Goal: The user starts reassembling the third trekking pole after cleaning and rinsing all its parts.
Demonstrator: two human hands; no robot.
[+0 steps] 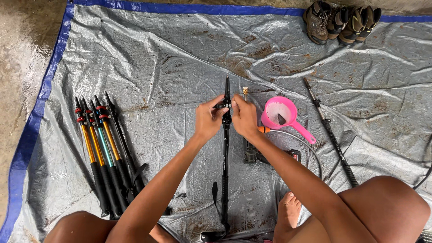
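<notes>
Both hands (227, 118) grip black pole (225, 153) — pink scoop (280, 113) holds dark piece

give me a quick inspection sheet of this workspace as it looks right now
surface: grey tarp with blue edge, crumpled, with brown dirt stains, on wet concrete.
job's things: black trekking pole lying lengthwise on the tarp, held at its upper clamp.
clutter: bundle of poles at left, gold, teal and black; lone black pole at right; pink scoop; orange-handled tool, mostly hidden.
grippers: left hand and right hand both grip the pole's clamp.
cables: thin grey hose curving by the scoop; dark cord at right edge.
surroundings: hiking boots at the tarp's far edge; person's bare legs below.
</notes>
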